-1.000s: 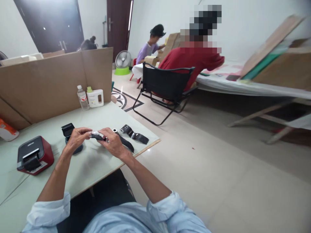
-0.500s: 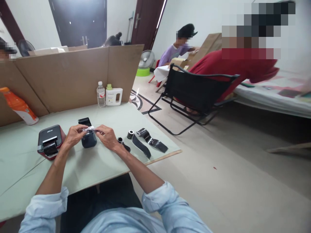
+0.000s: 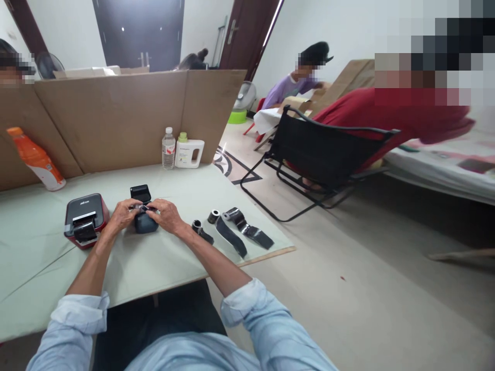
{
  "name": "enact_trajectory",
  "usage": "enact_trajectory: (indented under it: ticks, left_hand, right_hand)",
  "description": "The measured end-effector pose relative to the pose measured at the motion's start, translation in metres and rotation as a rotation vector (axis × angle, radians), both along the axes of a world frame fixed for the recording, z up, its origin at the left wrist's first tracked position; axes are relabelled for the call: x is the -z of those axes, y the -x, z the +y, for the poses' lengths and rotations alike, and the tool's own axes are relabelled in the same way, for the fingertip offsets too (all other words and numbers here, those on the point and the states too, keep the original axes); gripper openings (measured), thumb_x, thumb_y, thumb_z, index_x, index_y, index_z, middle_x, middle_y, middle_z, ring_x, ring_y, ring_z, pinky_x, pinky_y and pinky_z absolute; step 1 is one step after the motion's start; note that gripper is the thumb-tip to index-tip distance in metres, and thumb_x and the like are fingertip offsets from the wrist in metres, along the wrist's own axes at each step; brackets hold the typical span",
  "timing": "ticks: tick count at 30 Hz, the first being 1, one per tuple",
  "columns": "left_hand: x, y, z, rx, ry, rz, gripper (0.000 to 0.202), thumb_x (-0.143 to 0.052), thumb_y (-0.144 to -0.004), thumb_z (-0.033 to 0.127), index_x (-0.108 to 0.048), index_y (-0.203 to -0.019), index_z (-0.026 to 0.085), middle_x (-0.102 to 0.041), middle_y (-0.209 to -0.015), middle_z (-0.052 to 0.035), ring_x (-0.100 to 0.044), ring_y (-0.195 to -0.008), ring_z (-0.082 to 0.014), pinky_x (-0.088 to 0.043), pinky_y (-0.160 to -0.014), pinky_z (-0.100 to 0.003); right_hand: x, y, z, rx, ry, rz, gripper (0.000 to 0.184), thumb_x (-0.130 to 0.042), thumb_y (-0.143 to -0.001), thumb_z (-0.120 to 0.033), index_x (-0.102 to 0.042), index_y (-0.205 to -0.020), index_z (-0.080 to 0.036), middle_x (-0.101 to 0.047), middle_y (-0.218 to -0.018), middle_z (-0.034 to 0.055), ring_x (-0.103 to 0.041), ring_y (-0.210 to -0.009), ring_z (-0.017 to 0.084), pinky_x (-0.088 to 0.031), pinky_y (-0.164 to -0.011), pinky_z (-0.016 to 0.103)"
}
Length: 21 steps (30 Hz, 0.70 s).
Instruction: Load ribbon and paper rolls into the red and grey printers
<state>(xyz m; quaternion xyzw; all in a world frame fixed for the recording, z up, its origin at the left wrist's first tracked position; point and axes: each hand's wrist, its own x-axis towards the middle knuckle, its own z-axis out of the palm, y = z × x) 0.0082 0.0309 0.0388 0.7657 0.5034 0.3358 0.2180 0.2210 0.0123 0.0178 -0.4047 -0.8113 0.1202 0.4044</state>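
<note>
My left hand (image 3: 124, 214) and my right hand (image 3: 165, 214) meet above a small dark device with its lid raised. Their fingertips pinch a small white-and-dark item (image 3: 143, 207) between them; its exact kind is too small to make out. The device's black lid (image 3: 140, 193) stands up behind the fingers, and its dark rounded body (image 3: 146, 224) shows below them. Beside my left hand sits a black-and-red printer (image 3: 85, 221) with a glossy black strip at its front. Right of my right hand lie several black rolls (image 3: 214, 217) with strips partly unrolled.
A cardboard screen (image 3: 116, 118) borders the table's (image 3: 174, 263) back. Before it stand a clear water bottle (image 3: 168, 149), a white jug (image 3: 189, 153) and a tilted orange bottle (image 3: 38, 159). Off the right edge, a person in red sits in a black folding chair (image 3: 320, 149).
Both hands have come down closer to the open device with the small item, whose white side shows less now. The whole view has shifted slightly.
</note>
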Motion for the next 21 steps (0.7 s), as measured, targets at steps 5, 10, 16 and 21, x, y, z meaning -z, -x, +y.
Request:
enact_trajectory:
  ticks: [5,10,16,21]
  left_hand:
    - [0.004,-0.002,-0.002,-0.022,0.008,-0.077,0.028,-0.064,-0.080,0.031,-0.080,-0.099,0.017,-0.082,-0.101,-0.0086,-0.074,-0.092,-0.0230,-0.058,-0.092,-0.036]
    - [-0.001,0.000,-0.008,-0.018,0.001,-0.024,0.028,-0.064,-0.079,0.028,-0.081,-0.100,0.020,-0.082,-0.107,-0.0084,-0.073,-0.099,-0.0252,-0.057,-0.094,-0.038]
    - [-0.007,-0.001,-0.010,-0.027,-0.027,0.062,0.028,-0.066,-0.078,0.023,-0.081,-0.101,0.021,-0.082,-0.108,-0.0079,-0.073,-0.099,-0.0258,-0.056,-0.097,-0.041]
    - [-0.004,-0.003,-0.009,-0.046,0.002,-0.015,0.028,-0.067,-0.078,0.029,-0.081,-0.099,0.019,-0.082,-0.104,-0.0080,-0.073,-0.097,-0.0257,-0.056,-0.093,-0.040]
  right_hand:
    - [0.001,0.006,0.007,0.041,-0.030,-0.060,0.012,-0.073,-0.096,-0.024,-0.078,-0.106,-0.025,-0.078,-0.102,0.0057,-0.070,-0.096,0.021,-0.051,-0.086,0.030]
    - [-0.003,0.007,0.010,0.049,-0.066,-0.121,0.014,-0.064,-0.100,-0.021,-0.078,-0.104,-0.025,-0.077,-0.098,0.0056,-0.069,-0.094,0.021,-0.049,-0.082,0.030]
    - [-0.010,0.004,0.011,0.047,-0.094,-0.151,0.014,-0.062,-0.101,-0.022,-0.075,-0.104,-0.024,-0.076,-0.101,0.0067,-0.066,-0.097,0.023,-0.048,-0.083,0.031]
    - [-0.014,0.010,0.015,0.046,-0.088,-0.215,0.007,-0.070,-0.098,-0.029,-0.074,-0.100,-0.023,-0.075,-0.100,0.0068,-0.065,-0.096,0.023,-0.046,-0.078,0.030]
